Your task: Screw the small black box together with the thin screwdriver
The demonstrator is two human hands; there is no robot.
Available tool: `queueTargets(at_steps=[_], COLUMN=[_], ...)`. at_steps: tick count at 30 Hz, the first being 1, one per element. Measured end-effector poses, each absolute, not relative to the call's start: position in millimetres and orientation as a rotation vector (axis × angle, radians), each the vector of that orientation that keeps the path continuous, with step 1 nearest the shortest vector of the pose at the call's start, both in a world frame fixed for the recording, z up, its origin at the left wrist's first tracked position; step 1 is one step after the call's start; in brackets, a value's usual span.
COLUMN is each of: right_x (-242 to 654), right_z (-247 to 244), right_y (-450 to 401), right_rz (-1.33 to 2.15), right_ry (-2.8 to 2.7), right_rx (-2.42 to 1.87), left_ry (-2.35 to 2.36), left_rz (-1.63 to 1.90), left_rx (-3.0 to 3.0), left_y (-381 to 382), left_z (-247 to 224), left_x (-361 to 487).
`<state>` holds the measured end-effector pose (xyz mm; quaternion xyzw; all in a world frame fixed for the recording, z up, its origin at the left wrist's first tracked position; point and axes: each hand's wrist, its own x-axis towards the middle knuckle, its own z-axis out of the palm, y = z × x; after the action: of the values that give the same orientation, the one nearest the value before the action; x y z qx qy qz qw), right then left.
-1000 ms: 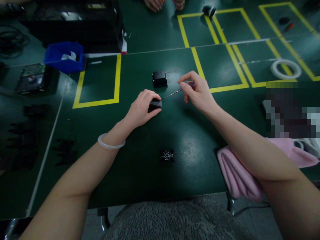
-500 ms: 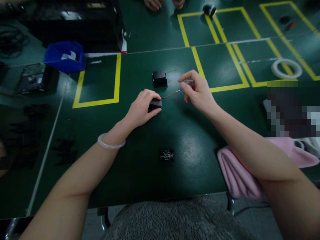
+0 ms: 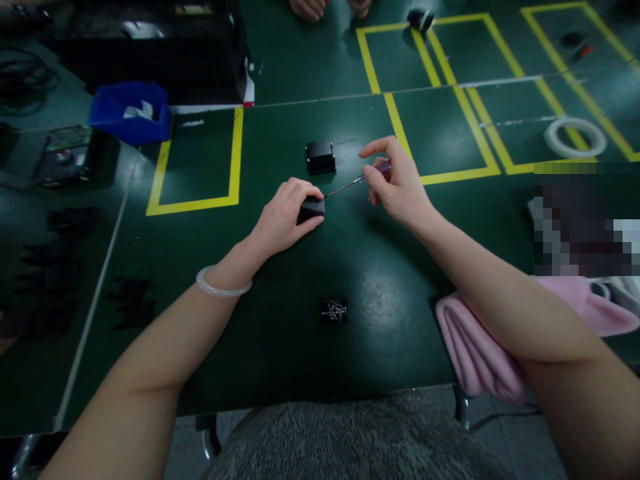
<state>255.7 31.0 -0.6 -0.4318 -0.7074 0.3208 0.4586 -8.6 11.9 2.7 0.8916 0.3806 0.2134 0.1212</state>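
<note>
My left hand (image 3: 286, 217) is closed around a small black block-shaped part (image 3: 313, 209), its thumb along the near side and its fingers over the top. In my right hand (image 3: 393, 179) is a screwdriver (image 3: 356, 181), pinched at its purplish handle with the index finger raised off it. The thin shaft slants down left, and its tip meets the block's right end. Just beyond stands a second black block (image 3: 321, 157) with silver screw ends at its corners. Nearer my body lies a small dark tray (image 3: 325, 321) of loose silver screws.
A blue bin (image 3: 107, 117) stands at the left before a large black case (image 3: 150, 67). Dark parts (image 3: 47, 267) lie farther left. At the right are a white tape roll (image 3: 553, 141) and a pink cloth (image 3: 470, 347). A co-worker's hands (image 3: 309, 8) show at the far edge.
Both hands, the block and the screwdriver hold nearly the same positions. The whole view has shifted very slightly.
</note>
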Motion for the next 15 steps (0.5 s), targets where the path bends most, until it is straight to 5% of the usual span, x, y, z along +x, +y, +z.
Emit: queueTargets(at_steps=[15], right_x=[256.0], right_z=[-1.3], right_y=[32.4], right_rz=[0.813], right_ry=[-1.749], right_rx=[-1.07], left_ry=[1.094], left_rz=[0.65], left_rx=[2.629], left_y=[11.7], left_z=[2.3], left_x=[-8.3])
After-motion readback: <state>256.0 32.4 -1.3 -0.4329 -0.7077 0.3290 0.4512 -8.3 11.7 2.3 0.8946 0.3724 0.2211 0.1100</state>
